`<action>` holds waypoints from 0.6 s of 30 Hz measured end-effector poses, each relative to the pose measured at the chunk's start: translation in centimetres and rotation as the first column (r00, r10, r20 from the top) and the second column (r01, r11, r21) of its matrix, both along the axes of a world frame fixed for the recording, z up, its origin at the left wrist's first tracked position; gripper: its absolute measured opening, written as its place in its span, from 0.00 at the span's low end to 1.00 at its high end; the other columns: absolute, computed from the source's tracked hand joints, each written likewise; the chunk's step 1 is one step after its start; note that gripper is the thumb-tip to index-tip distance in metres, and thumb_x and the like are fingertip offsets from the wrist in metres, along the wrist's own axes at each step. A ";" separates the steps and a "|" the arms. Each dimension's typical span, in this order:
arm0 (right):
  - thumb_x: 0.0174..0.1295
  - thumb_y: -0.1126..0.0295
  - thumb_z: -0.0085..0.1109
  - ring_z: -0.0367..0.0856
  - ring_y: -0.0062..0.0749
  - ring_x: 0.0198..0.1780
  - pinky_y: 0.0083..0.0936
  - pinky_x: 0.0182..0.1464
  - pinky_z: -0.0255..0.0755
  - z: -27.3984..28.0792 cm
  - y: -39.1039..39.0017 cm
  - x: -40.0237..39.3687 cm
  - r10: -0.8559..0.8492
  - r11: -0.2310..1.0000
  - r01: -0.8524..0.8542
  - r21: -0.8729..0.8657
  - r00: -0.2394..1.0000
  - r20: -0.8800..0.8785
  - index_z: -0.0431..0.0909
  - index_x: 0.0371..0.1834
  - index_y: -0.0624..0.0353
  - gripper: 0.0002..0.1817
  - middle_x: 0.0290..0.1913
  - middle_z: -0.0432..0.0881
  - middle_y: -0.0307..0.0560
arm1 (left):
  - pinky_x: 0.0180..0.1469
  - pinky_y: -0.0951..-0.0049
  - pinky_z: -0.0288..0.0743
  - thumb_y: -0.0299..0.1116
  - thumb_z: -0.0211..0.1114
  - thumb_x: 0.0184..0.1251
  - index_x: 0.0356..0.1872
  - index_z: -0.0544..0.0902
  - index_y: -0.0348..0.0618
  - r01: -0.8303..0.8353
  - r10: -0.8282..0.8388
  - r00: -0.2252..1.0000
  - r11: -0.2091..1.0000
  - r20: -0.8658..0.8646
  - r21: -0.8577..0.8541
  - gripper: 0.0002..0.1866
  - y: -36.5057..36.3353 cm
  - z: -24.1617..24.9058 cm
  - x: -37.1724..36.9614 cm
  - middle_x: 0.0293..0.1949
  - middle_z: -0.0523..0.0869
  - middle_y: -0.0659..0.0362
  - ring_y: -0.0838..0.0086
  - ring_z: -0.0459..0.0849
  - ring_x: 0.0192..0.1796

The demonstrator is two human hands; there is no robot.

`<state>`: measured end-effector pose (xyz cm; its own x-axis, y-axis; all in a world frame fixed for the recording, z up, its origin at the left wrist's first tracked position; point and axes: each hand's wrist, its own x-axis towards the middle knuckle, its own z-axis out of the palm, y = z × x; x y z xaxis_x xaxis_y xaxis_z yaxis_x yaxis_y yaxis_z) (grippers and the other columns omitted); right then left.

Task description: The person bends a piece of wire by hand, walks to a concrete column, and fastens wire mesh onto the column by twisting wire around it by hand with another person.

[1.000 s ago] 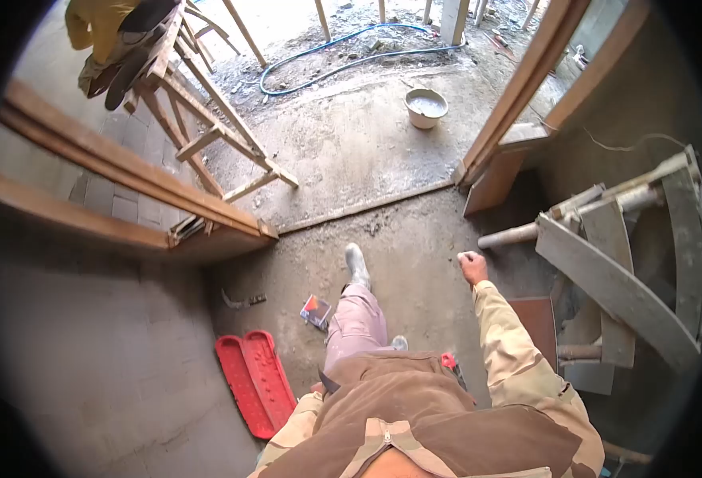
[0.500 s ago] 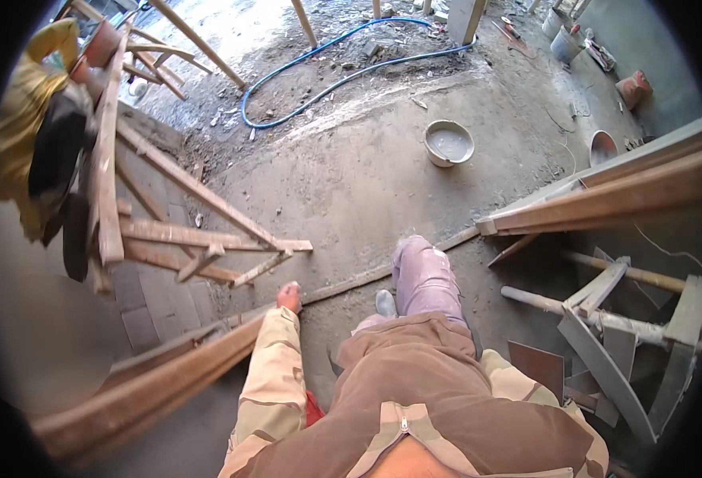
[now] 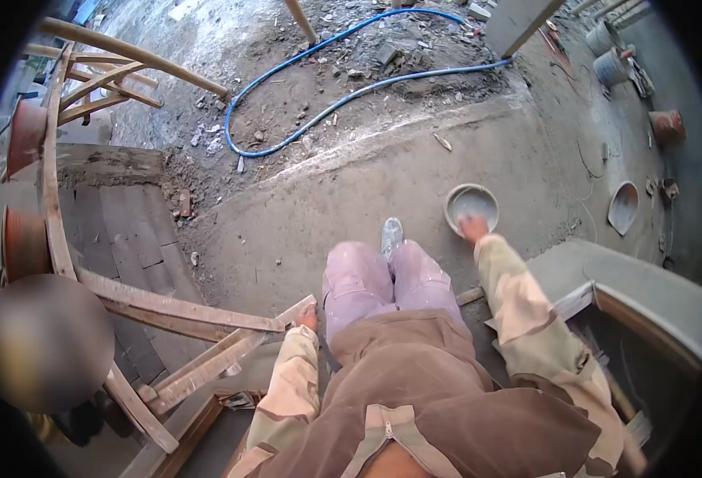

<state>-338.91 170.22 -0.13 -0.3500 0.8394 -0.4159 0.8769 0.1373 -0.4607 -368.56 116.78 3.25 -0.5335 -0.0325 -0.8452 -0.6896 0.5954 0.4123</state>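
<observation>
A round, light-coloured bucket (image 3: 490,197) with greyish contents stands on the concrete floor ahead of me. My right hand (image 3: 473,229) reaches down to its near rim, with the fingers over the edge and slightly blurred. At my left side, my left hand (image 3: 308,318) is closed beside the end of a wooden trestle (image 3: 243,344). Whether its fingers hold the wood is hidden. Between my two hands are my knees in dusty purple trousers, with one grey boot (image 3: 391,237) in front.
A blue hose (image 3: 336,117) loops over rubble ahead. Wooden frames with reddish buckets (image 3: 26,243) line the left, where a co-worker's blurred head shows. On the right lie a board (image 3: 629,283), a tilted basin (image 3: 623,207) and several buckets by the wall.
I have stepped forward and bent lower, so the bucket is nearer. My right hand has come into view and reached its rim. My left hand is now beside the trestle's end.
</observation>
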 end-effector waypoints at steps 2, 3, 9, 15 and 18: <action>0.67 0.61 0.61 0.86 0.31 0.31 0.31 0.36 0.78 0.9 11.2 -8.4 -0.121 0.986 0.089 -0.138 0.961 -0.250 0.84 0.38 0.65 0.15 0.33 0.87 0.47 | 0.42 0.63 0.78 0.50 0.63 0.75 0.54 0.84 0.37 0.187 -0.185 0.961 0.982 -0.207 -0.009 0.24 4.7 0.5 -2.3 0.38 0.88 0.57 0.66 0.85 0.37; 0.67 0.65 0.61 0.86 0.28 0.32 0.28 0.37 0.79 7.5 14.9 -14.5 -0.222 0.949 0.150 -0.278 0.942 -0.252 0.84 0.43 0.66 0.14 0.36 0.88 0.47 | 0.42 0.63 0.78 0.50 0.63 0.75 0.54 0.84 0.37 0.178 -0.177 0.964 0.984 -0.197 -0.013 0.24 7.9 1.9 -3.6 0.38 0.88 0.57 0.66 0.85 0.37; 0.62 0.63 0.63 0.90 0.38 0.33 0.33 0.41 0.81 4.6 30.8 -31.3 -0.020 0.995 -0.014 -0.096 0.939 -0.344 0.89 0.43 0.61 0.14 0.36 0.90 0.54 | 0.69 0.63 0.70 0.47 0.63 0.76 0.63 0.80 0.35 0.293 -0.268 0.928 0.954 -0.258 0.061 0.27 27.9 5.3 -16.6 0.61 0.85 0.46 0.59 0.81 0.66; 0.61 0.68 0.63 0.90 0.40 0.40 0.33 0.46 0.82 -9.9 38.2 -42.1 -0.008 0.952 -0.012 -0.305 0.998 -0.063 0.89 0.45 0.61 0.13 0.37 0.90 0.55 | 0.74 0.56 0.64 0.47 0.65 0.73 0.70 0.73 0.37 0.410 -0.377 0.810 0.912 -0.449 -0.026 0.32 46.9 -0.1 -27.7 0.66 0.79 0.42 0.48 0.72 0.73; 0.62 0.67 0.62 0.90 0.42 0.40 0.35 0.48 0.81 -17.5 40.9 -48.1 0.237 0.947 -0.203 -0.249 0.965 0.114 0.89 0.46 0.61 0.14 0.38 0.90 0.54 | 0.77 0.45 0.55 0.49 0.66 0.70 0.75 0.67 0.40 0.520 -0.542 0.710 0.834 -0.450 -0.183 0.38 51.5 -3.1 -27.5 0.74 0.69 0.40 0.43 0.61 0.78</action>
